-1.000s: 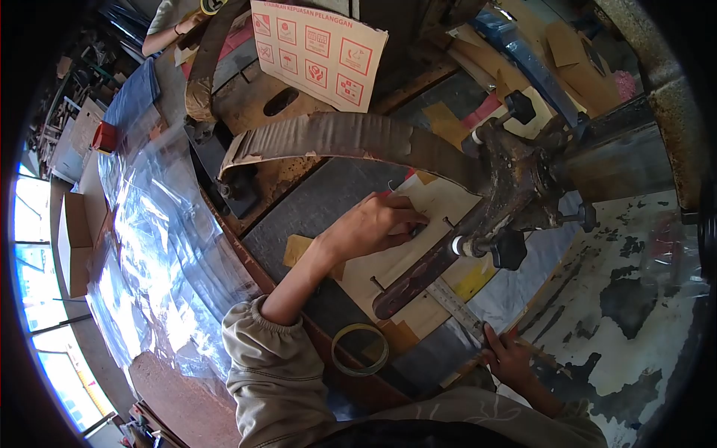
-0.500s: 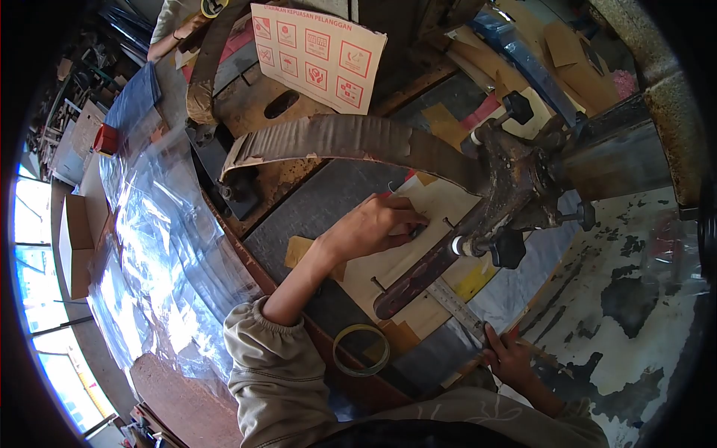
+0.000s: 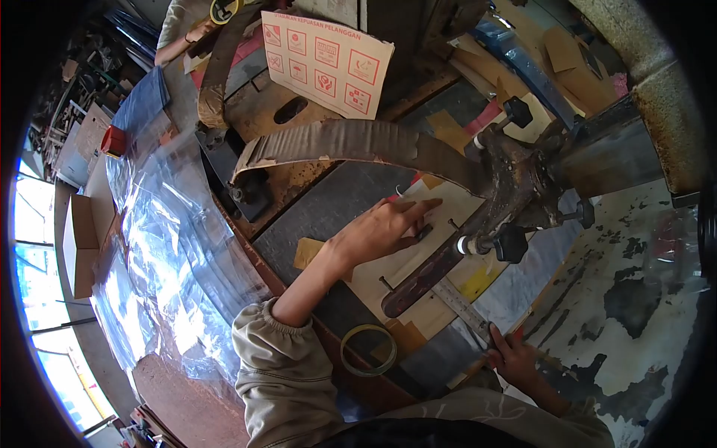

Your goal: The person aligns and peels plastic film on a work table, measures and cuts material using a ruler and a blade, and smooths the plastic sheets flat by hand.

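My left hand (image 3: 381,230) is over the pale flat sheet (image 3: 362,282), to the left of the dark metal arm (image 3: 422,280). Its index finger stretches forward, while the thumb and another finger close around a small dark piece (image 3: 424,231), too small to name. A steel ruler (image 3: 461,308) runs out from under the metal arm. My right hand (image 3: 515,362) grips its near end, thumb on top. Two thin upright pins stand along the arm. A brown tape roll (image 3: 368,350) lies near my left sleeve.
A curved worn band (image 3: 358,142) arches from the metal clamp with black knobs (image 3: 510,244). Behind it stands a printed cardboard piece (image 3: 328,63). Clear plastic sheeting (image 3: 179,246) covers the left side. Another person's hand (image 3: 200,30) is at the top left, near a yellow tape roll (image 3: 226,10).
My left index finger has straightened forward, and the hand has shifted slightly right. The right hand still grips the ruler. The whole view has moved a little.
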`<state>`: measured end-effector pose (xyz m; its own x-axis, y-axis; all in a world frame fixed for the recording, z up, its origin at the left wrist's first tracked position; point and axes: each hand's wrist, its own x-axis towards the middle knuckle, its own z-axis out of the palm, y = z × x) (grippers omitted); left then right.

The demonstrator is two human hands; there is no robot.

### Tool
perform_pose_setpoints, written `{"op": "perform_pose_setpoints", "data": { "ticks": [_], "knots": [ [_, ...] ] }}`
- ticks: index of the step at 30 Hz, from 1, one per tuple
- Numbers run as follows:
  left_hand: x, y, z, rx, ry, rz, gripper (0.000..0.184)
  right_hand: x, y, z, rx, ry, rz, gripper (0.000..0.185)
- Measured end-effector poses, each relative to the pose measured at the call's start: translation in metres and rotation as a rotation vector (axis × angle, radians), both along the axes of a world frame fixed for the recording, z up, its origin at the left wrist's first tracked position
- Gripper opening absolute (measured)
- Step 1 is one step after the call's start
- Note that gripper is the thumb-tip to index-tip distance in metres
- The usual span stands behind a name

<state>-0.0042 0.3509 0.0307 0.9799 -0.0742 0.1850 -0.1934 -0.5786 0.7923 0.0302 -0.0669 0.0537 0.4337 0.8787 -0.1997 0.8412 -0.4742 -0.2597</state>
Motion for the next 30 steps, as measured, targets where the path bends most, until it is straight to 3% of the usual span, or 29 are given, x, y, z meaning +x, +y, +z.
{"op": "perform_pose_setpoints", "data": {
  "ticks": [4,7,13,16,19,22,25,28,30],
  "knots": [
    [-0.002,0.003,0.003,0.069,0.003,-0.007,0.039,-0.001,-0.001,-0.003,0.009,0.012,-0.014,0.059],
    [-0.002,0.003,0.0,0.177,-0.134,-0.031,0.029,0.0,-0.002,-0.002,0.0,0.011,-0.012,0.06],
    [-0.003,0.003,-0.008,0.162,-0.124,-0.017,0.016,0.0,-0.002,-0.003,0.003,0.017,0.0,0.06],
    [-0.004,0.004,-0.001,0.232,-0.123,-0.02,0.017,0.003,-0.001,-0.002,0.007,-0.003,0.009,0.06],
    [0.013,0.014,0.004,0.049,0.098,-0.107,0.016,0.002,-0.003,-0.003,-0.019,0.018,0.0,0.061],
    [0.039,0.012,-0.009,-0.024,0.071,-0.016,0.017,0.002,-0.004,-0.003,-0.05,0.032,-0.006,0.063],
    [0.066,0.006,-0.017,0.116,0.03,0.029,0.021,0.003,-0.004,-0.002,-0.061,0.069,-0.009,0.063],
    [0.102,-0.006,-0.057,0.297,-0.363,0.12,0.026,0.002,0.003,0.005,-0.082,0.094,0.003,0.062],
    [0.113,-0.008,-0.06,0.239,-0.479,0.124,0.03,0.002,0.003,0.005,-0.097,0.097,-0.002,0.062]
  ]
}}
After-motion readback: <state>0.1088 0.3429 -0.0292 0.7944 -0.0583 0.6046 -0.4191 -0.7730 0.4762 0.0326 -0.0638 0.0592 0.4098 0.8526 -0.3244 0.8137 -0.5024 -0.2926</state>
